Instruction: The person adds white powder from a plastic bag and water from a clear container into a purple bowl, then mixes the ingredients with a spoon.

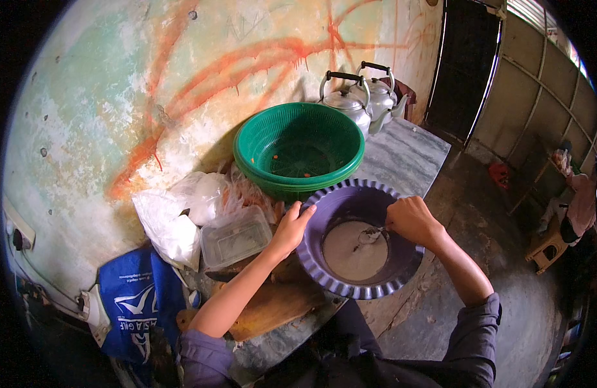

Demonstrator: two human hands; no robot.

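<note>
A purple plastic basin [318,264] with a fluted rim sits at the table's front edge, partly overhanging it. Pale greyish liquid or batter [352,264] covers its bottom. My left hand [294,230] grips the basin's left rim, thumb on top. Inside the basin's right side, my right hand [415,220] is closed around the handle of a metal spoon [370,236]; the handle is mostly hidden by the fingers. Whitish lumpy stuff clings to the spoon's bowl, which is at the surface of the mixture.
Behind the basin stand stacked green plastic colanders [298,145] and two aluminium kettles [348,104]. Left lie white plastic bags [170,228], a clear plastic container [235,237], a wooden cutting board [274,310] and a blue bag [133,300]. A knife blade [225,274] shows beside my left forearm. The marble-patterned tabletop [405,150] ends at right.
</note>
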